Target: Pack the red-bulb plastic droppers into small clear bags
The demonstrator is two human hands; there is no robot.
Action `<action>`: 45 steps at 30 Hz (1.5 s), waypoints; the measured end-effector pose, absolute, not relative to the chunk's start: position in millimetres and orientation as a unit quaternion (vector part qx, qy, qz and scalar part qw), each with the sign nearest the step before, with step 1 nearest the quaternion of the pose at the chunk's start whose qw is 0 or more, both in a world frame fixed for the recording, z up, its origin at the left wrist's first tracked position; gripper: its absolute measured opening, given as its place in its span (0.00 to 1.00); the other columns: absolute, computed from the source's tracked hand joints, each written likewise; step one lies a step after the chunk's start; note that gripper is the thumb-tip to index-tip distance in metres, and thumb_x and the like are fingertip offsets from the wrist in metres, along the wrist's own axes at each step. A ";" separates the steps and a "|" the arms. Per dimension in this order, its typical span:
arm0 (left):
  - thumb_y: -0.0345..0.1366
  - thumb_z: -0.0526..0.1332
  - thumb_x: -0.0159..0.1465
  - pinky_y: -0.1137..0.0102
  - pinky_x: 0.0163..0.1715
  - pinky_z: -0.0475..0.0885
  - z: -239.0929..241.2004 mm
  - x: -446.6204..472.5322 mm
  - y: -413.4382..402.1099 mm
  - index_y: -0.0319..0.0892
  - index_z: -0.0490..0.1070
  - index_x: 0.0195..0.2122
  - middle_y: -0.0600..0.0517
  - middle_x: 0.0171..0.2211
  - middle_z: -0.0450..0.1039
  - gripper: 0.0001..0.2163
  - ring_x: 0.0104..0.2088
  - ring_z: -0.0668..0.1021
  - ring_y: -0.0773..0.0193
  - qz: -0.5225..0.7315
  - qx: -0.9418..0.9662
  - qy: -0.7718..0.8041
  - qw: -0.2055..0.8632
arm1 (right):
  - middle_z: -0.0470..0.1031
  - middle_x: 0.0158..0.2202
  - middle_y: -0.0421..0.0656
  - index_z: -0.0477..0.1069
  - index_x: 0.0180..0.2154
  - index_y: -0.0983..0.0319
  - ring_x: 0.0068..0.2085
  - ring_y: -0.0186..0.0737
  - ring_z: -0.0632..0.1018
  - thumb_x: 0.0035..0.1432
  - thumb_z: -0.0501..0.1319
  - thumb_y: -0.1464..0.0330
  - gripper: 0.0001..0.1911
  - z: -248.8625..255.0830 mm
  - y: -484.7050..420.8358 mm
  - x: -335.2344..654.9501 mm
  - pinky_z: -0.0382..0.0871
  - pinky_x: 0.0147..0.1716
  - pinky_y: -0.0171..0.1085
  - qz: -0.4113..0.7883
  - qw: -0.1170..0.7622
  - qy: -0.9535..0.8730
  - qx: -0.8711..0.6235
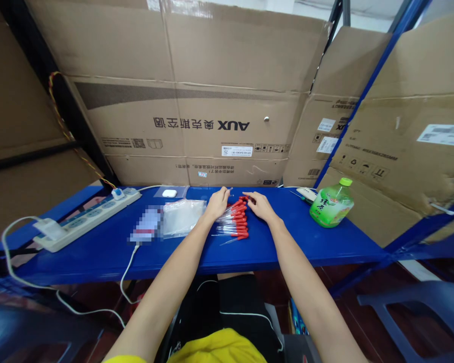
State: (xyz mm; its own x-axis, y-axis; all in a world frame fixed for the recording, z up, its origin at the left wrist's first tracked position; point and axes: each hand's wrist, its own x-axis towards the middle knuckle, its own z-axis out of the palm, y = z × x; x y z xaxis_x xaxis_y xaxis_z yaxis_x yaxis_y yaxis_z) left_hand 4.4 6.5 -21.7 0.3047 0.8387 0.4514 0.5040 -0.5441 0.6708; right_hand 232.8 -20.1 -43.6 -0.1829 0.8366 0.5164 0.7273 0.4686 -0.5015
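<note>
Head view: left hand (216,202) and right hand (260,205) touch red-bulbed droppers (237,224).

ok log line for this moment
left hand: touching droppers | right hand: touching droppers | droppers: red-capped, row on blue table

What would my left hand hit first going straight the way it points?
Likely the cardboard box behind the table; only bare tabletop lies ahead of your left hand, though depth is unclear.

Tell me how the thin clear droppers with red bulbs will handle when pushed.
The thin clear droppers with red bulbs look slender and round, so probably light and apt to roll. If glass, fragile; cannot tell.
</note>
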 end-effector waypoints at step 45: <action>0.42 0.56 0.74 0.70 0.39 0.68 -2.6 4.3 -5.2 0.39 0.83 0.46 0.46 0.34 0.79 0.17 0.34 0.76 0.63 0.421 0.858 0.244 0.163 | 0.82 0.28 0.44 0.82 0.32 0.61 0.29 0.43 0.81 0.44 0.77 0.53 0.20 -21.2 -33.5 203.4 0.77 0.36 0.43 0.317 0.642 -0.574 -0.397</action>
State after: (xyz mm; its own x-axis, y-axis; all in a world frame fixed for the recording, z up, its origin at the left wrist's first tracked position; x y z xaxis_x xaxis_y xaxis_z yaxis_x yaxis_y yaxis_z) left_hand 4.3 -5.2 -2.6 0.5264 0.5554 0.6438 0.2816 -0.8283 0.4844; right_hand 203.4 -33.5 -21.2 0.1388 0.8635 0.4849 0.0487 0.4831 -0.8742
